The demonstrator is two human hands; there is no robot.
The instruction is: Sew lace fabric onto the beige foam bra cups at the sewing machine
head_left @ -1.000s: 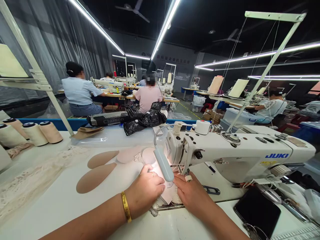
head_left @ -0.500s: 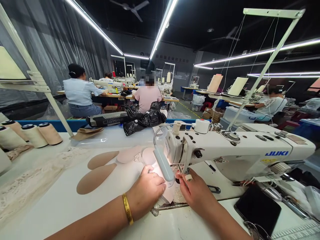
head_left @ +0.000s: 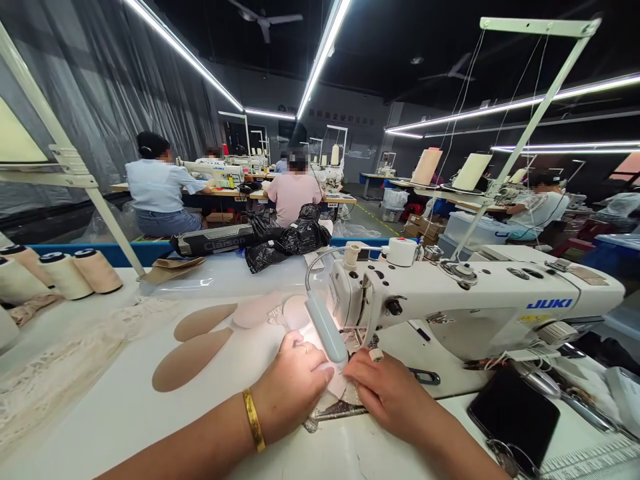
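Note:
A small pale pink fabric piece (head_left: 338, 385) lies at the needle area of the white sewing machine (head_left: 425, 293). My left hand (head_left: 290, 377) is closed on its left side, thumb pressed against the fingers. A small dark tip shows by its index finger; I cannot make out what it belongs to. My right hand (head_left: 387, 387) pinches at the fabric's right edge, with a pale ring-like band (head_left: 376, 355) on one finger. The grey lamp head (head_left: 326, 330) hangs over the fabric and hides the needle and presser foot.
Left of my hands lie two beige teardrop-shaped pads (head_left: 193, 360) and lace (head_left: 75, 353). Thread cones (head_left: 97, 270) stand at far left. A black bag (head_left: 287, 243) sits behind; a black phone (head_left: 515, 410) and ruler (head_left: 595, 460) lie at right. Co-workers sit beyond.
My right hand has moved left and slightly down, away from the needle area, and its fingers are now closer to my left hand. The left hand stays nearly in place.

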